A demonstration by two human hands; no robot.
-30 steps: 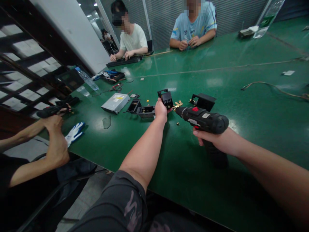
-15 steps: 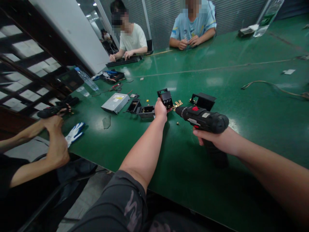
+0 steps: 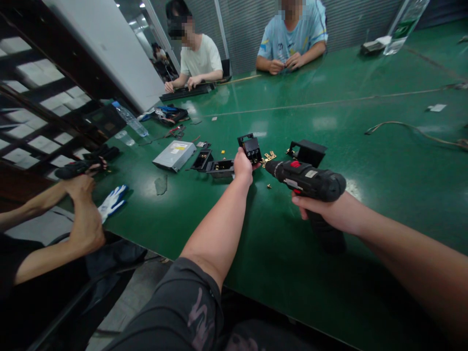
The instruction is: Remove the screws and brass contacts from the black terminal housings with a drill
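Observation:
My left hand (image 3: pixel 243 166) is closed around a black plastic terminal block (image 3: pixel 251 148), its slotted face turned to the right. My right hand (image 3: pixel 323 208) grips the handle of a black cordless drill (image 3: pixel 309 179) with red switches. The drill's tip points left and reaches the right side of the block; whether it touches cannot be made out. Brass plates with holes (image 3: pixel 269 156) lie just behind the tip. A small brass screw (image 3: pixel 269 186) rests below it. Behind the drill is a black plastic housing (image 3: pixel 310 152). Open black boxes (image 3: pixel 221 168) with brass bits sit left of my left hand.
A silver disc drive (image 3: pixel 174 155), a dark flat scrap (image 3: pixel 161 185) and a white-blue glove (image 3: pixel 112 202) lie to the left. At far left a co-worker's hands (image 3: pixel 82 183) hold another drill. Two people sit across the green table (image 3: pixel 365 195). A cable (image 3: pixel 413 127) lies at right.
Almost nothing differs; both hands, the terminal block and the drill keep their places, with only a very slight shift of the view.

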